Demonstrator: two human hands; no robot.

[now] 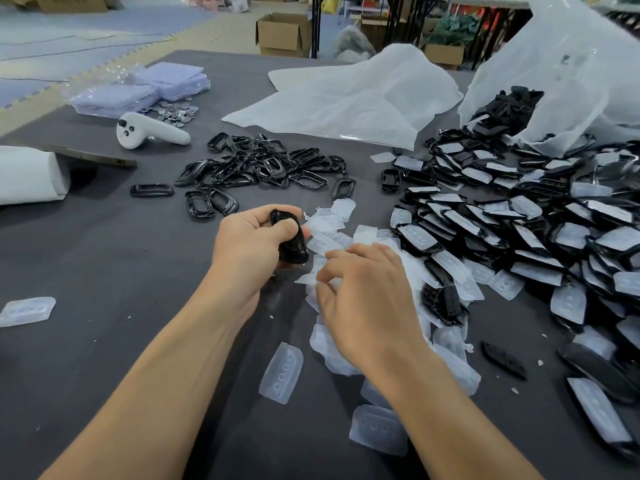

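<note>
Black moulded plastic, that's our piece: a small fob shell, gripped in the left hand just above the bench, a little left of centre. The fingers curl round its far end and the thumb presses across its back, so it is clamped firmly. We judge it light and stiff, glossy enough to slip, so the hold belongs on the long side edges rather than the smooth face.

Its long axis runs away from us, the far end tucked under the fingertips, the rounded near end poking out below the thumb and leaning slightly to the right.

Just beside it, the right hand hovers over a heap of translucent soft pads. Its fingers are curled, thumb and forefinger close together. Whether they have one pinched, we cannot tell. Those pads look floppy and feather-light, best taken by a rim.

Moving outward, a loose pad lies near our forearms and another sits at the left edge. Beyond the hands is a pile of black frames. To the right a big spill of shells with pads fitted pours from a clear bag. A white sheet lies further back, and a white controller rests at far left.
</note>
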